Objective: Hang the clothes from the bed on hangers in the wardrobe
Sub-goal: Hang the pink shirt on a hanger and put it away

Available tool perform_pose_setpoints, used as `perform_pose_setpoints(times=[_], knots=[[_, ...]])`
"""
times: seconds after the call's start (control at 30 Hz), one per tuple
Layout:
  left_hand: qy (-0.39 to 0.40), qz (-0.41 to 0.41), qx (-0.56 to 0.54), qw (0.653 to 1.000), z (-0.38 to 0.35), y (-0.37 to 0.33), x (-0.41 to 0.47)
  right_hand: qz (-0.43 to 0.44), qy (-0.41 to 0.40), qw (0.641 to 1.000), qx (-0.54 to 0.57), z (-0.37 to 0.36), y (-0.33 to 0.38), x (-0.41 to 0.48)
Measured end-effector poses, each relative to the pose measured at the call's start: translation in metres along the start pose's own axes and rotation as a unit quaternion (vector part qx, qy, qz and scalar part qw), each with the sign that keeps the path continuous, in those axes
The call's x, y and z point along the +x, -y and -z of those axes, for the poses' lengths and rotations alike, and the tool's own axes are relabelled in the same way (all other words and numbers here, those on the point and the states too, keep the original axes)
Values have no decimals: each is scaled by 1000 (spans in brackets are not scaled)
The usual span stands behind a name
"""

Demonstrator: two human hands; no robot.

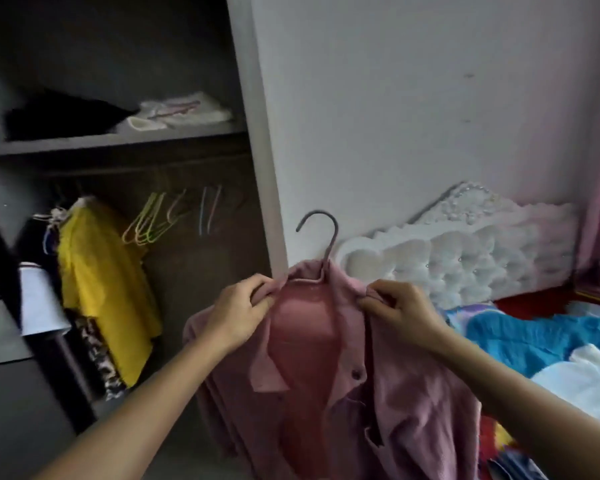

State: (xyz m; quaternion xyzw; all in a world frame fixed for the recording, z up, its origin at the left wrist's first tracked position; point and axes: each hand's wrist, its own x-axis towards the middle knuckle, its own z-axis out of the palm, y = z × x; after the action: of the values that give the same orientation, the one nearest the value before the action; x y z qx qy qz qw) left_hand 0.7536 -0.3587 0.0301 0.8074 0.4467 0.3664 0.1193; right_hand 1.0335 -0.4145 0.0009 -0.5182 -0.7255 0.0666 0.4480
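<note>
A pink button-up shirt (326, 368) hangs in front of me on a grey hanger (329, 237), whose hook sticks up above the collar. My left hand (239, 310) pinches the shirt's left shoulder by the collar. My right hand (395, 310) grips the right shoulder the same way. The open wardrobe (194, 258) is to the left, with a yellow garment (101, 289) on its rail and several empty pastel hangers (167, 216) beside it. On the bed (534, 303) at the right lie a blue garment (534, 337) and a white one (586, 379).
A shelf (118, 138) above the rail holds a black folded item (63, 114) and a white one (181, 112). A white wardrobe side panel (257, 133) stands between wardrobe and wall. A white tufted headboard (465, 254) backs the bed. Dark patterned clothes (97, 341) hang beside the yellow garment.
</note>
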Motion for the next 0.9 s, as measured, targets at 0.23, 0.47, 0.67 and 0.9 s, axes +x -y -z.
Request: perform_pose_setpoints(times=[0.23,0.47,0.67,0.9], knots=[[-77,49,-18,996,90,88,-51,-22,231,966,117,-78,69,42],[-103,60,-32,992,134,159,-56,-9,298,930,215,-154,132,104],[-114,114,-56,985,151,228,-27,-71,285,907,303,-233,138,166],[-66,202,-9,977,186,327,42,-184,283,871,357,-307,131,249]])
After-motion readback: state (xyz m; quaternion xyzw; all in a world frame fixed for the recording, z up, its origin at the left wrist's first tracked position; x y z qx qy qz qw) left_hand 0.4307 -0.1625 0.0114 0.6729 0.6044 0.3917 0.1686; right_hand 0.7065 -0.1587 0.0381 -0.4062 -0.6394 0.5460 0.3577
